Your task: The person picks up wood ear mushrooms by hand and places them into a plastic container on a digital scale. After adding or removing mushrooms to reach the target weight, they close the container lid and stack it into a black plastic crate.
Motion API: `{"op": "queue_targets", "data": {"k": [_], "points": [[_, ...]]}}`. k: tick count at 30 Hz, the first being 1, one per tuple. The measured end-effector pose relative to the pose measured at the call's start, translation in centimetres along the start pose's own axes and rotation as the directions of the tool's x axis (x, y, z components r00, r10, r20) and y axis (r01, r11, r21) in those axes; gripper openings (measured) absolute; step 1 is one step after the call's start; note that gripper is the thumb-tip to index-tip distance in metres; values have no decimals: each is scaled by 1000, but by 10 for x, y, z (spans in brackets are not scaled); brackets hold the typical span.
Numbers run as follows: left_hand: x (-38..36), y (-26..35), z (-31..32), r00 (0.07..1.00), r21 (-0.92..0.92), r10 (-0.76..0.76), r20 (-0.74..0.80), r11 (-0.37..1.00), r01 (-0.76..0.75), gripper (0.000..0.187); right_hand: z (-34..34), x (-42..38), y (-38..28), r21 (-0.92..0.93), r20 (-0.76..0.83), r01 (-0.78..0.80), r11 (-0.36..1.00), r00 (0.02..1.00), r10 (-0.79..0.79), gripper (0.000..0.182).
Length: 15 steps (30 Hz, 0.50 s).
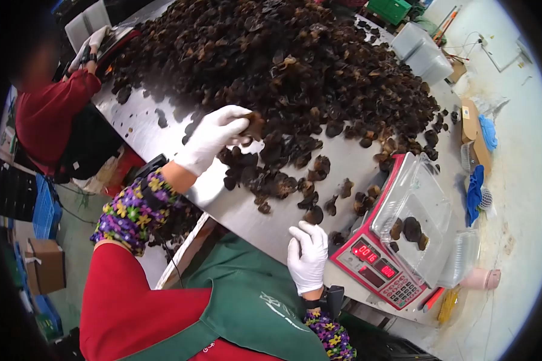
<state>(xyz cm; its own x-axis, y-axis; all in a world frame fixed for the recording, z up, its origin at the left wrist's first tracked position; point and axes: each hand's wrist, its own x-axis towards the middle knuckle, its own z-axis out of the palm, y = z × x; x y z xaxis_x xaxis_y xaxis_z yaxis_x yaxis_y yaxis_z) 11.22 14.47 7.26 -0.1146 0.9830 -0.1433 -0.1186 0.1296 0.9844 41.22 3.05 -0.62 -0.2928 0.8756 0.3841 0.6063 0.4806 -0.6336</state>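
My left hand [214, 137], in a white glove, pinches a brown piece of dried fungus [256, 125] between thumb and fingers, raised over the metal table [223, 207]. Lower down, my right hand [308, 256], also gloved, has loosely curled fingers with nothing visible in them. Its fingertips are next to a dark fungus piece [313, 215] near the table's front edge. Right of that hand stands a red scale [373, 265] with lit digits. A clear plastic tray [424, 195] on the scale holds several fungus pieces [412, 229].
A large heap of dark fungus [283, 66] covers the back of the table. At the left a co-worker in a red top [51, 117] has gloved hands near another scale. Stacked clear trays [420, 53] stand at the back right. A blue cloth [474, 195] lies right of the scale.
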Motion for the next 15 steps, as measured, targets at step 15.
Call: {"op": "queue_targets", "data": {"k": [15], "points": [[-132, -60, -48, 745, 862, 601, -289, 502, -71, 33, 24, 74, -34, -236, -8, 9, 972, 1000, -11, 58]]}}
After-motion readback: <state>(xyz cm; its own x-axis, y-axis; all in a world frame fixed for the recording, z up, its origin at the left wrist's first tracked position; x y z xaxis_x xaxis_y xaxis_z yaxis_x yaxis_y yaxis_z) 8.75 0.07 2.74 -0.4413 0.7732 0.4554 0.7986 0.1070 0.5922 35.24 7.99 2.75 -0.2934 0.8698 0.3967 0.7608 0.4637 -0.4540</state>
